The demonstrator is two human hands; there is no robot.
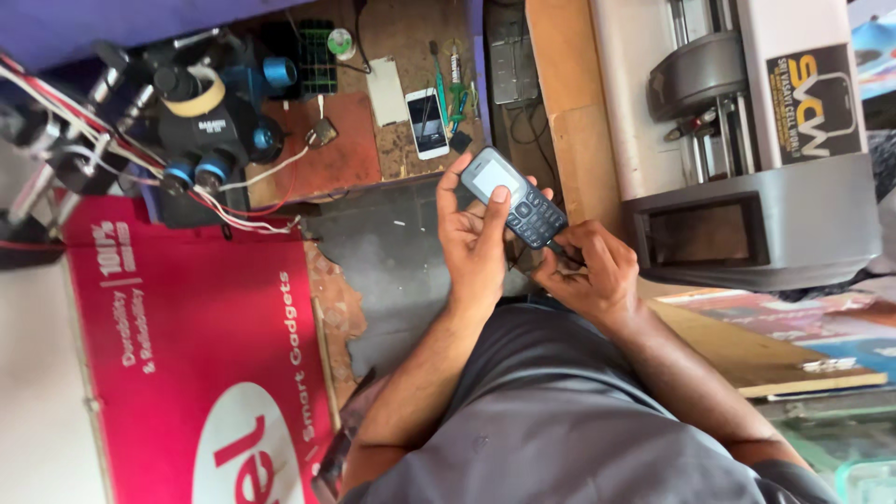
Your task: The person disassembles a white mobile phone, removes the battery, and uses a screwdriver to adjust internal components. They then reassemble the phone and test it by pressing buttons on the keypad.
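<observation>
Keypad phone [513,198], small and dark with a pale screen, sits up in front of my chest, between my two hands and above the worn workbench [401,252]. Starting with the biggest things around it: a red printed board [177,355] leans at my left, and a grey machine with rollers [747,140] fills the right side, its open front slot looking vacant as far as I can see. A stereo microscope [201,121] with blue-ringed eyepieces stands at the back of the bench, red and white wires trailing from it. A white smartphone [427,121] lies flat further back, with tweezers and small tools [453,89] beside it, within reach.

My left hand [476,238] is wrapped around the keypad phone's body, thumb pressed across the screen edge; I judge this braces it steady. My right hand [583,271] is pinched together at the phone's lower end, on what looks like a thin dark cable or tool [558,248]; I cannot tell which. That pinch seems meant to work at the bottom port.
</observation>
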